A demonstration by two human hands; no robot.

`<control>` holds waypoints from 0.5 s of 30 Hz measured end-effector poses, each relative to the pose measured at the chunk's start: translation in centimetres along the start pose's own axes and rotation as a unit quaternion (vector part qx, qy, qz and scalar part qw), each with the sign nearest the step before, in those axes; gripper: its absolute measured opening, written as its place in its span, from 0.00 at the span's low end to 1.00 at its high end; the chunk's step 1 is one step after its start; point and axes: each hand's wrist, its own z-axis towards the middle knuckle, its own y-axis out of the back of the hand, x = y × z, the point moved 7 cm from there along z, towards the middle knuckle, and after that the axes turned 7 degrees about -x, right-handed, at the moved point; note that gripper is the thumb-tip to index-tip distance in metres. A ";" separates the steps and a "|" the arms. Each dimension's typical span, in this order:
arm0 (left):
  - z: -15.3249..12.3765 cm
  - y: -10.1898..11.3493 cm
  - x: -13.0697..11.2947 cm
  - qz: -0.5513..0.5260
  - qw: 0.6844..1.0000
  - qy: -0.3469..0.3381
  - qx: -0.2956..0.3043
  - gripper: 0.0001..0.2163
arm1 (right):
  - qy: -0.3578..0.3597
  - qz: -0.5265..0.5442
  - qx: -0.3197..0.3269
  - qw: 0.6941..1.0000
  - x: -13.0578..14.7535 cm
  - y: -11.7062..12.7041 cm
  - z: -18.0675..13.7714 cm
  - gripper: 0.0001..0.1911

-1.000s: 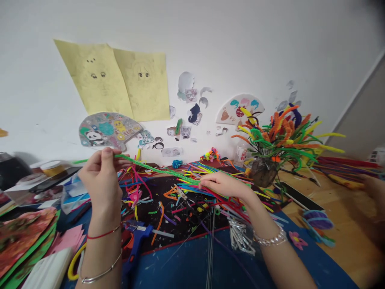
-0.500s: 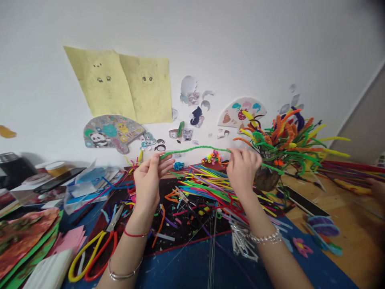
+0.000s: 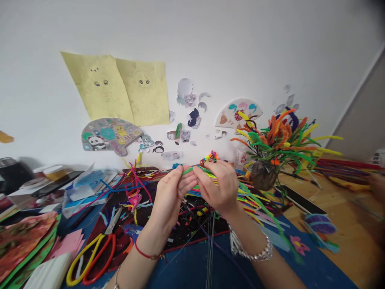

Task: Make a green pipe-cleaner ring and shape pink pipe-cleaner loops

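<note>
A green pipe cleaner (image 3: 187, 170) runs between my two hands, over the craft table. My left hand (image 3: 167, 196) pinches it between thumb and forefinger, with the other fingers stretched out, palm up. Close beside it, my right hand (image 3: 221, 186) grips the same pipe cleaner, fingers curled and knuckles up. A long blurred green length trails from behind the right hand down to the right. Behind and below the hands lies a pile of coloured pipe cleaners (image 3: 251, 204), partly hidden by them.
Scissors (image 3: 112, 230) with yellow and red handles lie at left. A bouquet of pipe cleaners (image 3: 279, 136) stands in a pot (image 3: 264, 175) at right, near a phone (image 3: 300, 199). White sticks (image 3: 235, 241) lie under my right wrist. Another person's hand (image 3: 377, 184) shows at the right edge.
My hands were wide apart with the green pipe cleaner stretched between them. Now they have come together, and its free length hangs out to the right. The view has shifted slightly.
</note>
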 end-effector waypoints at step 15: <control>0.0 -0.2 0.1 0.060 0.996 0.001 0.072 0.09 | 0.032 0.043 0.040 0.998 -1.1 0.5 -0.3 0.10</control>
